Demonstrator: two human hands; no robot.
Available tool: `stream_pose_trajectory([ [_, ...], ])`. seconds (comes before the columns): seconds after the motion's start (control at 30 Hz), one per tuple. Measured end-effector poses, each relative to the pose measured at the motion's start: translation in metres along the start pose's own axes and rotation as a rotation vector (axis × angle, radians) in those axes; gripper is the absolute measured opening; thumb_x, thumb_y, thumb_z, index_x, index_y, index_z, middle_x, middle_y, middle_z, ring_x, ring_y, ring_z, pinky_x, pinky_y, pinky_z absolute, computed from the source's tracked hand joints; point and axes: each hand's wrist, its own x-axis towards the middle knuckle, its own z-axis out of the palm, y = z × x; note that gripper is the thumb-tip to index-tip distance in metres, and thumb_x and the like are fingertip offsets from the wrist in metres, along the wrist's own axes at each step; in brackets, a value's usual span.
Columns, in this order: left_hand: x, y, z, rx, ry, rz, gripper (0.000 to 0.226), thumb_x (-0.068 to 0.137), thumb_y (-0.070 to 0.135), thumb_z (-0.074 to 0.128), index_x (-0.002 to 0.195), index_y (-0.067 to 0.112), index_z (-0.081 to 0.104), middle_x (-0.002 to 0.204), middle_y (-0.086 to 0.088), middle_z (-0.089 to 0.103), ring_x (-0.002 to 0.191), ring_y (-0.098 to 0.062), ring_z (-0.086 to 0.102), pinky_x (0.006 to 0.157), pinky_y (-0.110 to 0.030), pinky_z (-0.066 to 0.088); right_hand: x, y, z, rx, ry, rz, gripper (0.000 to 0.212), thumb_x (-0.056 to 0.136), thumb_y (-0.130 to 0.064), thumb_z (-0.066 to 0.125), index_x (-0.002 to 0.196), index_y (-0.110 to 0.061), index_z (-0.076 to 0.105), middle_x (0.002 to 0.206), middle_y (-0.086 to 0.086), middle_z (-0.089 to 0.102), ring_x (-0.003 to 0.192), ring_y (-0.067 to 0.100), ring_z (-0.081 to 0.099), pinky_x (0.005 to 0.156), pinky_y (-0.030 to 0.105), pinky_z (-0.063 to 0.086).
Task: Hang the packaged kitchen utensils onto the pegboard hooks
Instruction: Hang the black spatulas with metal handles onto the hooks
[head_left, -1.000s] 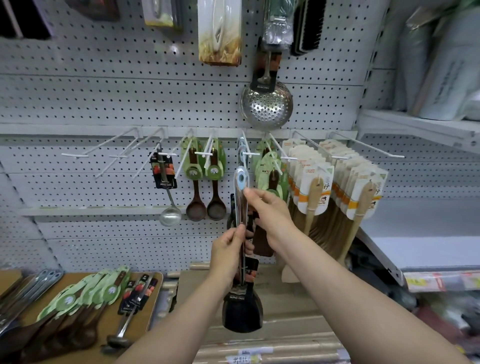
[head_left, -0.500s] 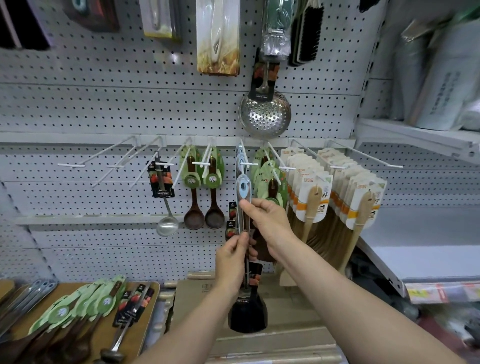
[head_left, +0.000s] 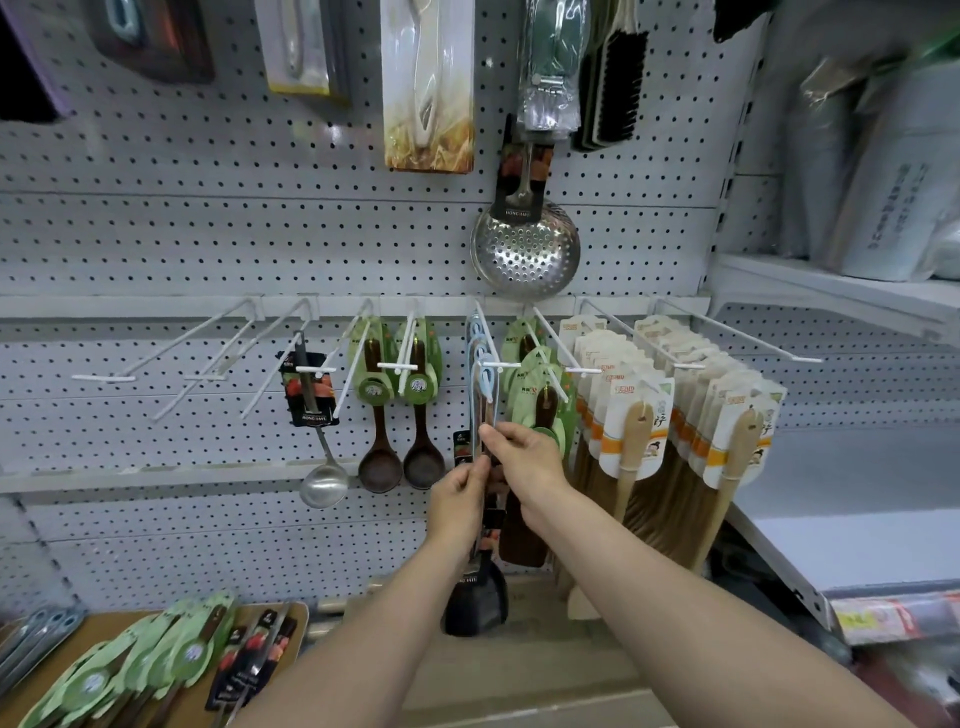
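Hands meet at the centre of the frame. Your left hand (head_left: 460, 499) pinches the thin handle of the long packaged turner with a black head and pale blue hanging loop (head_left: 475, 603), and your right hand (head_left: 524, 457) grips the same handle just above, fingers curled round it. The turner hangs upright, its blue loop at the tip of a white wire hook (head_left: 501, 366) on the grey pegboard (head_left: 208, 249). Whether the loop is over the tip, you cannot tell. Green-carded wooden spoons (head_left: 156, 670) lie at lower left.
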Motion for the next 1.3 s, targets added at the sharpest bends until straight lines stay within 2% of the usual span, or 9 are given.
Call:
stream_pose_trajectory([
  [0.1, 0.019, 0.001, -0.001, 0.024, -0.017, -0.030, 0.035, 0.097, 0.046, 0.055, 0.090, 0.019, 0.076, 0.092, -0.010, 0.076, 0.084, -0.028, 0.073, 0.058, -0.036, 0.060, 0.016, 0.002, 0.008, -0.015, 0.054, 0.008, 0.033, 0.090, -0.025, 0.075, 0.120, -0.012, 0.069, 0.100, 0.007, 0.073, 0.100, 0.026, 0.070, 0.095, 0.047, 0.057],
  [0.23, 0.040, -0.004, 0.000, 0.055, -0.033, -0.054, 0.034, 0.093, 0.057, 0.054, 0.083, 0.033, 0.076, 0.085, 0.001, 0.077, 0.083, -0.025, 0.074, 0.080, -0.052, 0.060, 0.035, 0.002, 0.013, -0.007, 0.112, 0.035, 0.033, 0.089, -0.025, 0.077, 0.119, -0.014, 0.071, 0.100, 0.001, 0.072, 0.102, 0.023, 0.069, 0.098, 0.041, 0.056],
  [0.4, 0.055, -0.004, 0.002, 0.052, -0.054, -0.062, 0.033, 0.095, 0.053, 0.053, 0.087, 0.031, 0.076, 0.087, 0.003, 0.078, 0.087, -0.023, 0.073, 0.085, -0.052, 0.058, 0.052, 0.007, 0.020, -0.050, 0.154, 0.052, 0.033, 0.085, -0.029, 0.080, 0.115, -0.016, 0.074, 0.101, 0.005, 0.075, 0.098, 0.024, 0.072, 0.094, 0.044, 0.058],
  [0.57, 0.064, 0.003, 0.006, 0.008, -0.047, -0.100, 0.033, 0.097, 0.047, 0.055, 0.084, 0.025, 0.075, 0.086, -0.006, 0.077, 0.084, -0.030, 0.073, 0.077, -0.053, 0.060, 0.061, 0.002, 0.024, -0.106, 0.176, 0.049, 0.031, 0.090, -0.029, 0.075, 0.118, -0.016, 0.074, 0.105, 0.005, 0.076, 0.101, 0.023, 0.071, 0.097, 0.043, 0.056],
  [0.67, 0.065, 0.003, 0.005, 0.036, -0.028, -0.113, 0.032, 0.097, 0.048, 0.054, 0.084, 0.027, 0.073, 0.089, -0.008, 0.076, 0.079, -0.027, 0.073, 0.062, -0.041, 0.061, 0.062, 0.002, 0.026, -0.110, 0.191, 0.065, 0.032, 0.090, -0.029, 0.075, 0.119, -0.015, 0.074, 0.110, 0.008, 0.075, 0.103, 0.026, 0.070, 0.097, 0.044, 0.056],
  [0.83, 0.058, -0.005, 0.004, 0.025, -0.015, -0.090, 0.028, 0.096, 0.048, 0.056, 0.080, 0.033, 0.074, 0.087, 0.004, 0.077, 0.092, -0.019, 0.071, 0.090, -0.042, 0.056, 0.055, 0.005, 0.023, -0.041, 0.177, 0.062, 0.034, 0.086, -0.027, 0.079, 0.117, -0.013, 0.074, 0.109, 0.009, 0.075, 0.105, 0.029, 0.070, 0.097, 0.046, 0.056],
  [1.07, 0.041, 0.003, 0.002, 0.153, -0.002, -0.059, 0.035, 0.097, 0.053, 0.052, 0.090, 0.027, 0.075, 0.093, 0.002, 0.074, 0.094, -0.022, 0.068, 0.090, -0.043, 0.055, 0.035, -0.007, 0.012, -0.071, 0.122, 0.065, 0.040, 0.089, -0.025, 0.077, 0.126, -0.011, 0.069, 0.120, 0.006, 0.070, 0.112, 0.022, 0.064, 0.104, 0.036, 0.051],
  [1.2, 0.023, 0.012, -0.006, 0.276, 0.011, -0.045, 0.037, 0.097, 0.048, 0.053, 0.118, 0.024, 0.071, 0.118, 0.000, 0.070, 0.110, -0.022, 0.063, 0.099, -0.038, 0.050, 0.023, -0.012, 0.004, -0.178, 0.075, 0.034, 0.037, 0.092, -0.030, 0.073, 0.126, -0.015, 0.070, 0.124, 0.003, 0.069, 0.109, 0.016, 0.061, 0.098, 0.027, 0.047],
  [1.3, 0.001, 0.017, -0.025, 0.349, 0.065, -0.037, 0.039, 0.097, 0.040, 0.059, 0.129, 0.019, 0.065, 0.127, -0.002, 0.066, 0.114, -0.020, 0.060, 0.098, -0.033, 0.048, 0.006, -0.008, 0.002, -0.317, 0.075, 0.017, 0.040, 0.092, -0.037, 0.070, 0.125, -0.015, 0.070, 0.128, 0.005, 0.068, 0.113, 0.019, 0.061, 0.104, 0.033, 0.047],
])
